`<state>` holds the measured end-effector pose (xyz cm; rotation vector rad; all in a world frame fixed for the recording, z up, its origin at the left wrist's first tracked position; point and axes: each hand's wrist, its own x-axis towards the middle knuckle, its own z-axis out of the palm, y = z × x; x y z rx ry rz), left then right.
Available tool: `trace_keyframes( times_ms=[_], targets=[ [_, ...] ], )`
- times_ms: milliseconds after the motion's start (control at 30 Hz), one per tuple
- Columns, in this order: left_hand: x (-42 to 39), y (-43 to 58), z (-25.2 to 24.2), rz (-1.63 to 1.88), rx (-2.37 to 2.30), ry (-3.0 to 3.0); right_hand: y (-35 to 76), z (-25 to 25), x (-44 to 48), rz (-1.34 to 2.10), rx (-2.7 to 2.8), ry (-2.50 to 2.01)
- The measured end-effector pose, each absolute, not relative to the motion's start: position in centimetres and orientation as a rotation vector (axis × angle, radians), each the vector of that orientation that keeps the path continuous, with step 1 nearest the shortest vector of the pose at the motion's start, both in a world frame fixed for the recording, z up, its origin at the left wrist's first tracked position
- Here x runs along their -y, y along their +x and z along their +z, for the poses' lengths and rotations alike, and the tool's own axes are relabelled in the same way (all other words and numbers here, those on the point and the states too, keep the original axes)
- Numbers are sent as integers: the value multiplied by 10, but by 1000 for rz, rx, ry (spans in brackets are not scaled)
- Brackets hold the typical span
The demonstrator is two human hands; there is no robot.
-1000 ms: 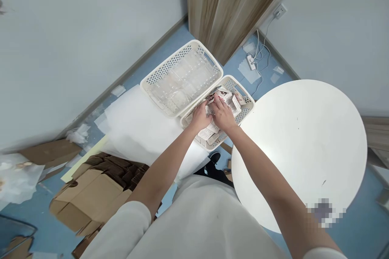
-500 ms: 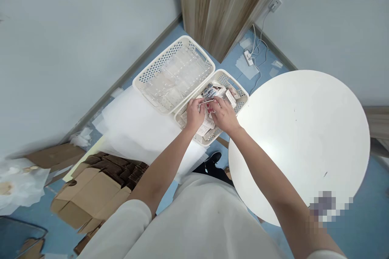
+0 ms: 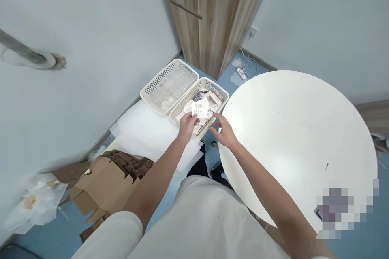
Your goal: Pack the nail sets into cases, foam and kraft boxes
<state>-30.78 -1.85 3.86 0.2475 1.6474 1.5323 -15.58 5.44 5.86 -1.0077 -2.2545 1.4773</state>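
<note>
Left hand (image 3: 187,123) is closed, pinching a white packet (image 3: 199,109) with printed text by its lower edge, thumb on top. The packet is lifted just above the near end of the packet basket (image 3: 212,83), at 12 o'clock from the left hand. Right hand (image 3: 223,131) is open with fingers spread and holds nothing. It sits at 3 o'clock from the left hand, close to it but apart, at the edge of the round white surface (image 3: 298,137). The packet basket is full of similar loose packets. Touching it at 10 o'clock is a second basket (image 3: 155,83) holding clear plastic pieces. Both baskets rest on white foam sheets (image 3: 146,133) on the floor. Cardboard boxes (image 3: 115,178) are at 7 o'clock from the hands. A wooden cabinet (image 3: 206,16) stands at 12 o'clock behind the baskets, with a power strip (image 3: 241,73) on the floor beside it.
</note>
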Motion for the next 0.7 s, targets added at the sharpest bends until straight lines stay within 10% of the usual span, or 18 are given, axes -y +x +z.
trace_keyframes(
  times_ms=[700],
  targets=[
    [81,-50,85,897,-1286,703,132,93,50,1640,1214,-1293]
  ],
)
